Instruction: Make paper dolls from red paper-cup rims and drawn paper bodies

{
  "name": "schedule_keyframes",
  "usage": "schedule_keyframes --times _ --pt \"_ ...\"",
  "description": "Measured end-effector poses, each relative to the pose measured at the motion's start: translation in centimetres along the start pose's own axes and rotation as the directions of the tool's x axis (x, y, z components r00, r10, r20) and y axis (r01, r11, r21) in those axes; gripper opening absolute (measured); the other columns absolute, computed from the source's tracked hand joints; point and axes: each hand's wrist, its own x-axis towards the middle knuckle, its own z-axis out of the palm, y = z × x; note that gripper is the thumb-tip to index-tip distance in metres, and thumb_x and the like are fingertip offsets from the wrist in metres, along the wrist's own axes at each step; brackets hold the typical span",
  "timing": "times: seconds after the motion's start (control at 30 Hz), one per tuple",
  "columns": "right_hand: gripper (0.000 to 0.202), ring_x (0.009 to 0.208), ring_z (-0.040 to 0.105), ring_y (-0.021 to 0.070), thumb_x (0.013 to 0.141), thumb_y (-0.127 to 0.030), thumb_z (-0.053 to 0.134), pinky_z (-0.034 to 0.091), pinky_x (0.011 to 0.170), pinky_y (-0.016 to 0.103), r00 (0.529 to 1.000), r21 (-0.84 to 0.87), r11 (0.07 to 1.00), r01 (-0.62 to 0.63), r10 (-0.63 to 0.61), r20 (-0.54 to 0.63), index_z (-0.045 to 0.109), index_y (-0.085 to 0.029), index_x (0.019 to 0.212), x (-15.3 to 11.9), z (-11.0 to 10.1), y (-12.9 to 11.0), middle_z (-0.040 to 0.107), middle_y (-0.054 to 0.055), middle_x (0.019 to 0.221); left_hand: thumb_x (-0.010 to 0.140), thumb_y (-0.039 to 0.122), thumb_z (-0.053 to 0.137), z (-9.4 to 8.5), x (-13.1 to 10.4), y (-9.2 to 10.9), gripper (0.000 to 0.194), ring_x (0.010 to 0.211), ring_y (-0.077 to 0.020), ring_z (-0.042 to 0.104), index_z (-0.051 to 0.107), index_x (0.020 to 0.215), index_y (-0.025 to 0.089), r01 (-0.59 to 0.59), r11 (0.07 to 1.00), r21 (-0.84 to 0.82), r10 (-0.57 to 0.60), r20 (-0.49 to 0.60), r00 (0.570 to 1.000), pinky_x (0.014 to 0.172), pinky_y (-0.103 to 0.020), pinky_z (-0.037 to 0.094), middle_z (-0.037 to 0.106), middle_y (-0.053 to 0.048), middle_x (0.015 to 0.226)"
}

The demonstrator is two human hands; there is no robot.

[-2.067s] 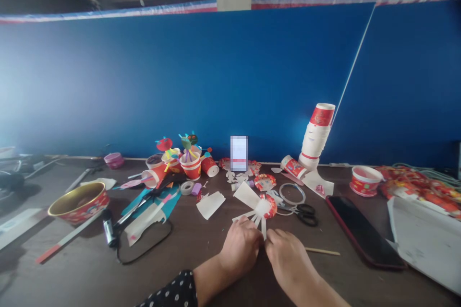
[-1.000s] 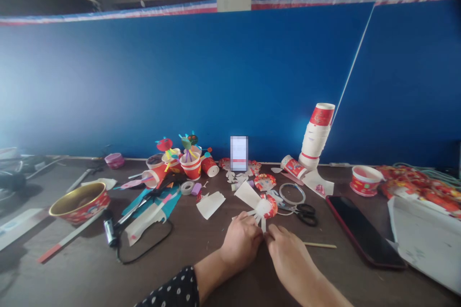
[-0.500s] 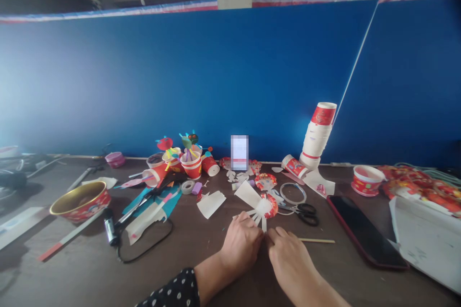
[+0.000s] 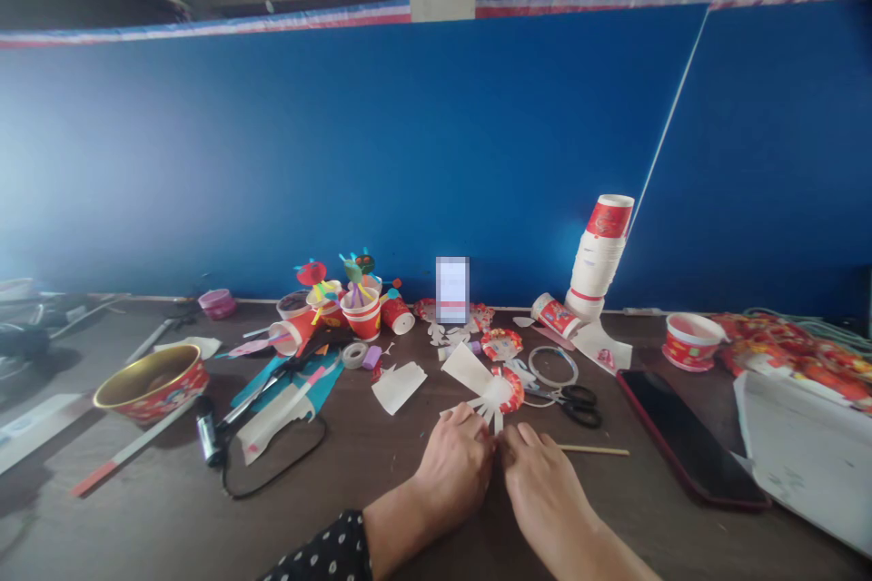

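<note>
My left hand (image 4: 455, 463) and my right hand (image 4: 541, 481) rest side by side on the brown table (image 4: 381, 490), fingertips pinching the near white strips of a cut-open paper cup (image 4: 496, 392). The cup lies flattened, its red base up and its white strips fanned out. A thin wooden stick (image 4: 592, 449) lies just right of my right hand. Black-handled scissors (image 4: 576, 406) sit beyond it, next to a loose paper ring (image 4: 551, 366).
A tilted stack of red and white cups (image 4: 599, 259) leans at the blue wall. Decorated cups (image 4: 354, 309) stand centre left, a gold-lined bowl (image 4: 150, 381) at left, a dark phone (image 4: 688, 436) and white sheet (image 4: 804, 454) at right. Paper scraps (image 4: 399, 384), tape (image 4: 352, 354), a marker (image 4: 204, 429).
Both hands have slid slightly farther along the table toward the cup, covering more of the near strip. The wooden stick has shifted a little leftward and away.
</note>
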Motion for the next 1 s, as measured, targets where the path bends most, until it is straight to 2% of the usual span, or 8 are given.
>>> schedule_keyframes --times 0.23,0.4,0.57,0.73,0.9,1.0 --pt "0.029 0.091 0.049 0.0236 0.074 -0.001 0.045 0.035 0.076 0.036 0.998 -0.045 0.997 -0.057 0.055 -0.039 0.064 -0.014 0.092 -0.2 0.7 0.2 0.060 0.010 0.096 0.082 0.016 0.036 0.5 0.2 -0.5 0.021 0.069 -0.0162 0.045 0.054 0.072 0.014 -0.052 0.998 0.047 0.049 0.056 0.997 0.060 -0.028 0.037 0.052 -0.005 0.074" --pt "0.029 0.082 0.050 0.0232 0.074 -0.002 0.045 0.037 0.072 0.037 0.998 -0.083 0.995 -0.050 0.046 -0.052 0.064 -0.013 0.092 -0.3 0.8 0.1 0.061 0.010 0.086 0.079 0.017 0.040 0.1 0.7 -0.6 0.015 0.068 -0.0159 0.044 0.052 0.070 0.015 -0.095 0.995 0.042 0.091 0.097 0.991 0.059 -0.028 0.038 0.050 -0.005 0.074" --pt "0.028 0.077 0.050 0.0222 0.072 -0.001 0.047 0.037 0.068 0.035 0.999 -0.079 0.997 -0.021 0.017 -0.049 0.064 -0.013 0.091 -0.4 0.4 -0.3 0.061 0.010 0.080 0.077 0.017 0.042 -0.2 0.8 -0.7 0.012 0.068 -0.0166 0.043 0.051 0.070 0.016 -0.078 0.997 0.004 0.077 0.119 0.990 0.058 -0.028 0.037 0.050 -0.005 0.075" --pt "0.023 0.077 0.050 0.0213 0.073 -0.003 0.047 0.035 0.067 0.035 0.999 -0.045 0.999 -0.019 0.017 -0.041 0.066 -0.013 0.081 -0.2 0.3 -0.4 0.060 0.010 0.078 0.073 0.013 0.045 0.1 0.5 -0.8 0.008 0.069 -0.0158 0.043 0.052 0.069 0.016 -0.057 0.995 -0.082 0.064 0.088 0.994 0.060 -0.027 0.038 0.051 -0.004 0.075" --pt "0.022 0.076 0.049 0.0226 0.071 -0.004 0.049 0.034 0.065 0.037 1.000 -0.056 0.998 -0.022 0.020 -0.021 0.066 -0.015 0.079 0.0 0.0 -0.4 0.060 0.008 0.078 0.071 0.008 0.043 0.3 0.3 -1.2 0.012 0.071 -0.0146 0.046 0.053 0.070 0.015 0.006 0.972 -0.235 -0.005 0.005 1.000 0.068 -0.027 0.040 0.054 -0.004 0.076" --pt "0.021 0.075 0.049 0.0230 0.071 -0.005 0.049 0.035 0.065 0.037 0.999 -0.068 0.997 -0.029 0.028 -0.015 0.066 -0.015 0.078 -0.1 -0.1 -0.4 0.060 0.009 0.077 0.071 0.009 0.044 0.7 0.1 -1.5 0.012 0.071 -0.0146 0.047 0.053 0.070 0.015 -0.008 0.968 -0.250 0.005 -0.013 1.000 0.068 -0.027 0.040 0.054 -0.004 0.075"
